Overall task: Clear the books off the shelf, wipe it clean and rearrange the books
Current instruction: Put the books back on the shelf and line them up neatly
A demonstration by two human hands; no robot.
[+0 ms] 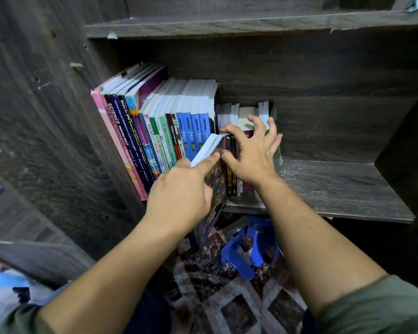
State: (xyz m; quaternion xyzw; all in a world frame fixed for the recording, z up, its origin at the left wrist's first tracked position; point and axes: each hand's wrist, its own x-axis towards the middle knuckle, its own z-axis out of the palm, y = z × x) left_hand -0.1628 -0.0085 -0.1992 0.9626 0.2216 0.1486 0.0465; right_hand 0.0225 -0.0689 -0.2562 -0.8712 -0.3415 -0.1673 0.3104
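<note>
A row of upright books (155, 131) fills the left part of the dark wooden shelf (336, 186): pink and navy workbooks at the far left, green and blue ones beside them. My left hand (179, 194) grips a dark-covered book (215, 189), tipped forward and half out over the shelf's front edge. Several smaller books (237, 112) stand right of the row. My right hand (251, 153) lies spread across their tops and spines, its fingers curled over them, with a green-covered book (276, 153) at its right side.
The right half of the shelf board is bare wood. Another shelf board (251, 22) runs above. Below, a blue plastic stool (249, 247) stands on a patterned floor mat (227, 297). A dark side panel (46, 116) closes off the left.
</note>
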